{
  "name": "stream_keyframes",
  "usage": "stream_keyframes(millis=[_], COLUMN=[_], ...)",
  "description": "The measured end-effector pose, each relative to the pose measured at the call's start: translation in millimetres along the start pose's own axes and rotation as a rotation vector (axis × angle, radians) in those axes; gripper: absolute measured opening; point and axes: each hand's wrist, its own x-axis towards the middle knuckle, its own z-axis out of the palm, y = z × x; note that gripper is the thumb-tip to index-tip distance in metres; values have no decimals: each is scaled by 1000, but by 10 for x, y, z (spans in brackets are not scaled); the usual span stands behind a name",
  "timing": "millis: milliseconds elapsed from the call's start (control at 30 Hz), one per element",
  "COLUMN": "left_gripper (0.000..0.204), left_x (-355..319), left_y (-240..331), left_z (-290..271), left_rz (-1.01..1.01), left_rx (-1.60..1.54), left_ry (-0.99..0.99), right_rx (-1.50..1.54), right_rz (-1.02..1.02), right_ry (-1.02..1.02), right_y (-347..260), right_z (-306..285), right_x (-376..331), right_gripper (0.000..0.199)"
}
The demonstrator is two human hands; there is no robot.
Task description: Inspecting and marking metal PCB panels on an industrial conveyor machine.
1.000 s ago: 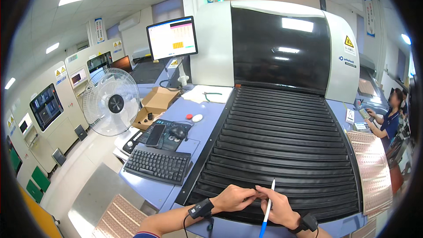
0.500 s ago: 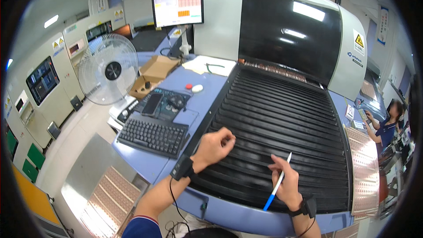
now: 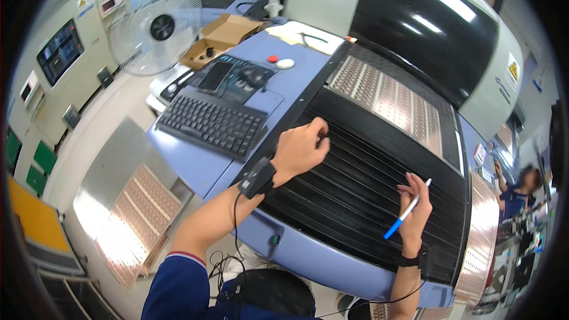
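Observation:
My left hand (image 3: 299, 149) hovers over the left side of a black pleated bellows cover (image 3: 355, 186) on the machine bed. Its fingers are curled in, and nothing shows in them. In my right hand (image 3: 416, 210), above the right part of the cover, is a marker pen (image 3: 410, 208) with a white barrel and a blue end, slanting down to the left. Beyond both hands a copper-patterned panel (image 3: 385, 101) lies on the bed, in front of the machine's dark window (image 3: 427, 29). Straps with black devices sit on both wrists.
On the blue tabletop at left are a black keyboard (image 3: 213, 121), a phone (image 3: 215, 77) and a white mouse (image 3: 285, 64). A fan (image 3: 157, 26) and a cardboard box (image 3: 228, 31) stand behind. More copper sheets lie at left (image 3: 139, 213) and right (image 3: 480, 231). Another person (image 3: 517, 192) is at far right.
The copper-patterned panel has come out from under the window toward me, and the bellows has bunched up nearer. My view has tilted down; both hands keep their poses, the marker pen still in the right.

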Motion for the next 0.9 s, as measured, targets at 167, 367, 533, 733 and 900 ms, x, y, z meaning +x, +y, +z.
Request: stream_keyframes(millis=[167,367,533,733,900], left_gripper=[73,62,55,59,100], left_x=[-43,-141,75,-116,-1230], left_y=[-88,-103,-121,376,854], left_z=[50,61,-58,-302,-281], left_rz=[-1,-127,-175,-157,-37], left_rx=[169,224,-208,-984,-527], left_ry=[29,-124,225,397,67], right_rx=[-70,-48,-219,-478,-315], right_rz=[42,117,106,24,-84], right_ry=[-16,-52,-184,-20,48], right_y=[161,397,583,412,-467], right_z=[-35,-79,-3,-69,-15], right_x=[2,-18,-7,108,-519], right_gripper=[37,44,52,38,40])
